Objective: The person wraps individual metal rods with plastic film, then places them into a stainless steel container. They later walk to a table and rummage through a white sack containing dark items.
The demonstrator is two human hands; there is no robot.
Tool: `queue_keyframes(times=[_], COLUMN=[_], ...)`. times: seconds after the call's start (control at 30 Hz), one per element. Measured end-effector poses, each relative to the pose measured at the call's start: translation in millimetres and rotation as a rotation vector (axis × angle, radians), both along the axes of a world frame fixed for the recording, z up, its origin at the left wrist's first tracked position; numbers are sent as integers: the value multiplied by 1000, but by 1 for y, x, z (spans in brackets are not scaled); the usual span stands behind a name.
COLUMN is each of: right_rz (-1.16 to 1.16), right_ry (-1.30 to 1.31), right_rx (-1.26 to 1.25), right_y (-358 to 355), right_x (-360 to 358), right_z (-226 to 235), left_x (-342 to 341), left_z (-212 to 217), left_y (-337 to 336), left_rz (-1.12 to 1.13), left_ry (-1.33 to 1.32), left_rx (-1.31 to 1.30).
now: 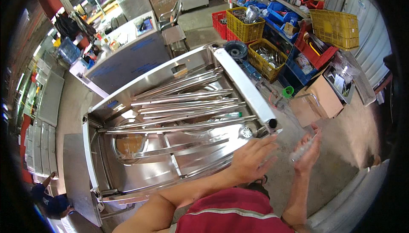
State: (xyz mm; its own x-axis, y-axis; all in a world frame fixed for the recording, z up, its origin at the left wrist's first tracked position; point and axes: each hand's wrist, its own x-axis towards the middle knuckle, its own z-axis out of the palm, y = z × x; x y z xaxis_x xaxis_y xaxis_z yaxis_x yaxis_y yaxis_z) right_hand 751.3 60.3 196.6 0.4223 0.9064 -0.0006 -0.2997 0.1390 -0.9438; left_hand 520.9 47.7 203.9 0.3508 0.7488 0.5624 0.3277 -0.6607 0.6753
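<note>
Beyond near-right corner of stainless steel unit (238, 80): right hand (307, 150) grasps small clear bag (300, 150), blurred, long axis slanting up-right. Left hand (252, 158) released, fingers spread, just left of bag, not touching. Long steel rails (183, 105) lie across unit, farther left.

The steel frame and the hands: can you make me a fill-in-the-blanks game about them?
1. The long bars lying across the steel frame are made of shiny ____.
2. The right hand holds a small clear ____.
3. The crate full of metal parts beside the red crate is coloured ____.
4. The left hand is open and holds ____.

Missing words: metal; bag; yellow; nothing
</note>
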Motion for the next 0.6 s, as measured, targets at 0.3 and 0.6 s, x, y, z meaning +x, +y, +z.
queue_keyframes(times=[0.3,0.6], right_rz=[13,-259], right_ry=[375,235], right_rx=[-5,-130], right_y=[-56,-13], right_x=[221,340], right_z=[-63,-81], left_x=[345,506], left_z=[-67,-75], left_y=[-13,62], left_rz=[-234,-345], left_ry=[-150,-42], left_rx=[-245,-514])
